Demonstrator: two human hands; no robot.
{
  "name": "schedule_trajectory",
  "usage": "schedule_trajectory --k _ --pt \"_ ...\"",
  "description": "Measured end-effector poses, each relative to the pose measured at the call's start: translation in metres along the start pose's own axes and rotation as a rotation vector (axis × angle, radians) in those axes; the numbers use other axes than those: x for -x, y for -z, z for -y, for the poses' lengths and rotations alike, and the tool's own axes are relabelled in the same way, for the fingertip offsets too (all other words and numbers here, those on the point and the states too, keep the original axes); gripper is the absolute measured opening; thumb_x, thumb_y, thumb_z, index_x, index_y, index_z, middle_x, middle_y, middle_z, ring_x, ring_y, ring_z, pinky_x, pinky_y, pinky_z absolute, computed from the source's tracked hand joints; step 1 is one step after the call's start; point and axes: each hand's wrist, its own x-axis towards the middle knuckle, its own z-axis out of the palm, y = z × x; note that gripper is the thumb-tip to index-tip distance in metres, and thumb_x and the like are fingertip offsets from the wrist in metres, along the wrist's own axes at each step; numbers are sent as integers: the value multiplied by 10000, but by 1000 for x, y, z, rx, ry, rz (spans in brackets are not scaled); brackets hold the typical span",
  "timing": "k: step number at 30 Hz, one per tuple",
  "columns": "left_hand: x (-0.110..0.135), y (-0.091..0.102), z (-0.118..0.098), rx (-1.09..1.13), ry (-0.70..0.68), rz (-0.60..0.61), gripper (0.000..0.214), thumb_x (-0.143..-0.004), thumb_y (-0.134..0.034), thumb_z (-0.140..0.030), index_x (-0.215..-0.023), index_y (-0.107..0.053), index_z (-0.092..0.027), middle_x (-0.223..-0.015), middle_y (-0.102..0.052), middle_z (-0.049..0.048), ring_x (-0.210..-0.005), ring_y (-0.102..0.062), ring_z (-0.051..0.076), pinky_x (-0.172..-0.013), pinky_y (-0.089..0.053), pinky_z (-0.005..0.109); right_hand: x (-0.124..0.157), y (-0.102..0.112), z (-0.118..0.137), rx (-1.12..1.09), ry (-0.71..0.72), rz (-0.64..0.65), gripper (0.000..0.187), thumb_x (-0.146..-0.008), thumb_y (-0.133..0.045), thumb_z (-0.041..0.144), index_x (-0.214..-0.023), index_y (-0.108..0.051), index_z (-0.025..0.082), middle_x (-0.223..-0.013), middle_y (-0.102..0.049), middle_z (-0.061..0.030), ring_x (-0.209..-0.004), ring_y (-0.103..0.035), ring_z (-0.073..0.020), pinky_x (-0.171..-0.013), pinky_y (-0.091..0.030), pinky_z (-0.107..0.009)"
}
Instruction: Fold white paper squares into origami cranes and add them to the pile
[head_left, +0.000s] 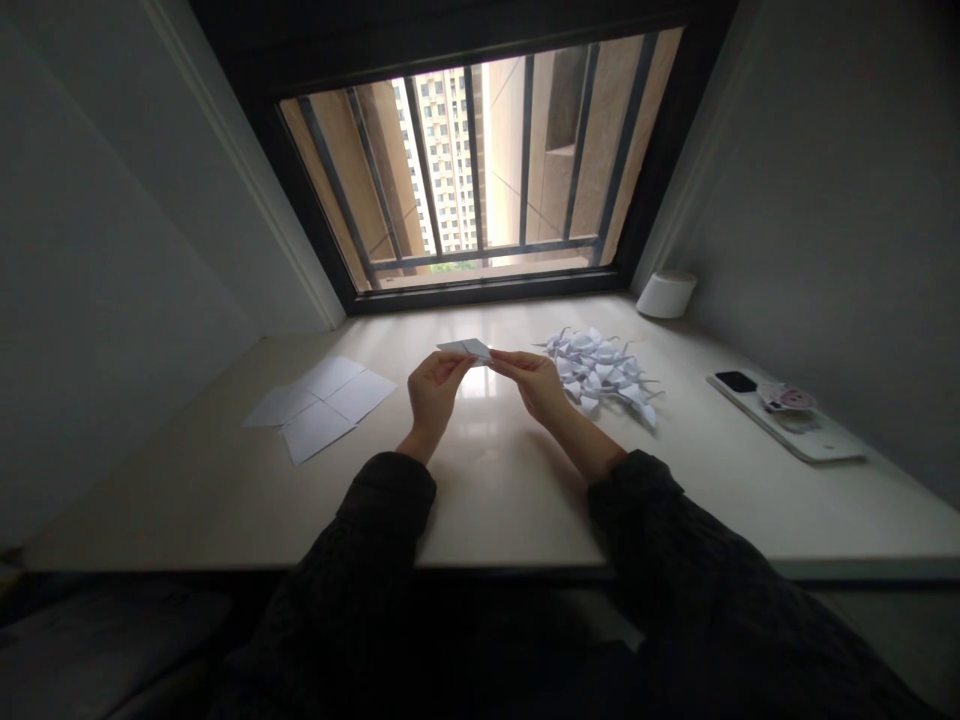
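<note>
A small folded piece of white paper [466, 347] is held up above the white surface, at the middle of the view. My left hand [435, 392] pinches its near left side between thumb and fingers. From the right, my right hand [531, 380] grips the paper's right corner with its fingertips. Part of the paper's lower edge is hidden behind the fingers. Just beyond my right hand lies a heap of folded white paper cranes [600, 370]. To the left of my left hand, several flat white paper squares [330, 395] lie side by side, partly overlapping.
The white ledge [495, 520] runs up to a dark-framed, barred window [480, 297]. A white cylindrical object [666, 295] stands at the back right by the wall. On the right lies a white phone [821, 440] with a round decorated grip.
</note>
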Motion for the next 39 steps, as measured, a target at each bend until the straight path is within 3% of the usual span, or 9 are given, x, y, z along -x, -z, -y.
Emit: schedule_trajectory --k 6,25,39 --pt "-1 1 1 -43 -35 11 177 -674 -765 -272 -792 -689 -165 -822 -725 53 -798 -695 194 -811 -559 380 -2 3 -2 0 -62 0 262 -557 -820 295 -807 -763 243 -754 -742 -28 -744 -676 -181 -822 -491 -374" --pt "0 0 -2 -62 42 -17 189 -678 -761 -301 -782 -680 -165 -795 -722 42 -762 -687 166 -786 -560 350 -4 5 -4 24 -50 22 345 -488 -846 360 -798 -760 234 -766 -745 -30 -812 -682 -213 -880 -494 -405" --pt "0 -1 1 -79 73 -68 220 -673 -757 -346 -769 -676 -165 -770 -723 39 -712 -683 161 -658 -564 297 2 -1 5 76 -17 0 284 -547 -828 355 -795 -761 235 -749 -740 -26 -694 -667 -173 -784 -516 -370"
